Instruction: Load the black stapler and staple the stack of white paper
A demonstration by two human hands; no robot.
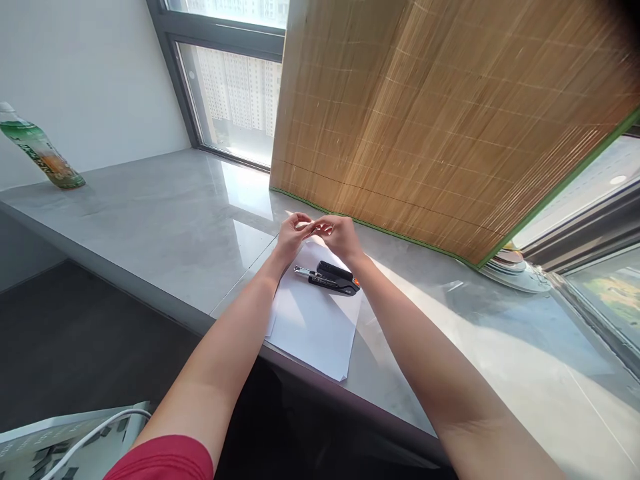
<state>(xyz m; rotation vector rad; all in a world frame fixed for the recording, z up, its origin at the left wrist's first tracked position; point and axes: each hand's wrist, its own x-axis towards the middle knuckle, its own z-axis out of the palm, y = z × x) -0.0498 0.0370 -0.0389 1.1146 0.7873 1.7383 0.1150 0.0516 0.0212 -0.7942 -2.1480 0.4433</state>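
Observation:
Above the far end of a stack of white paper (315,333), my left hand (295,233) and my right hand (337,233) meet with their fingertips pinched together. Whatever they hold between them is too small and too hidden to make out. Just below my hands, a black stapler (333,279) lies on the paper. Its shiny metal end sticks out to the left, and a bit of orange shows at its right end, close to my right forearm. Neither hand touches the stapler.
The paper rests on a grey marbled counter (160,213) by a window (230,100). A bamboo blind (425,120) hangs just behind my hands. A drink bottle (43,153) stands far left. Several stacked plates (517,272) sit at the right. A white cable (95,430) runs at lower left.

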